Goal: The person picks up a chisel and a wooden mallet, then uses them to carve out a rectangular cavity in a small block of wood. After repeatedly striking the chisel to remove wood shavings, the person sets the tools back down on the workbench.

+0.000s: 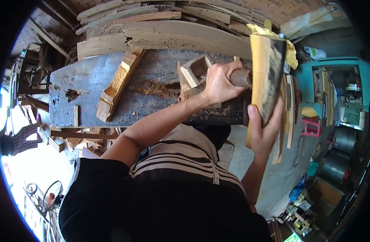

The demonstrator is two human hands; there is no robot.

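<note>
My left hand [222, 84] is closed around a short brown round wooden piece [241, 78], whose end meets or nearly meets the side of a long curved wood piece. That curved wood piece [267, 72] stands upright, pale yellow on one side and dark and mottled on the other. My right hand [267, 126] grips its lower part, thumb on the near side and fingers behind. Beside my left hand, a small open wooden frame [195, 71] rests on the worn dark workbench [152, 103]. Farther left lies a notched wooden block [119, 84] with a golden hollow.
Long stacked boards [152, 38] line the bench's far side. The benchtop has a rotted cavity [158, 88] and a hole [72, 94]. To the right are a yellow cloth or bag [291, 54], leaning wood strips [289, 109], a pink stool [312, 126] and metal drums [336, 165].
</note>
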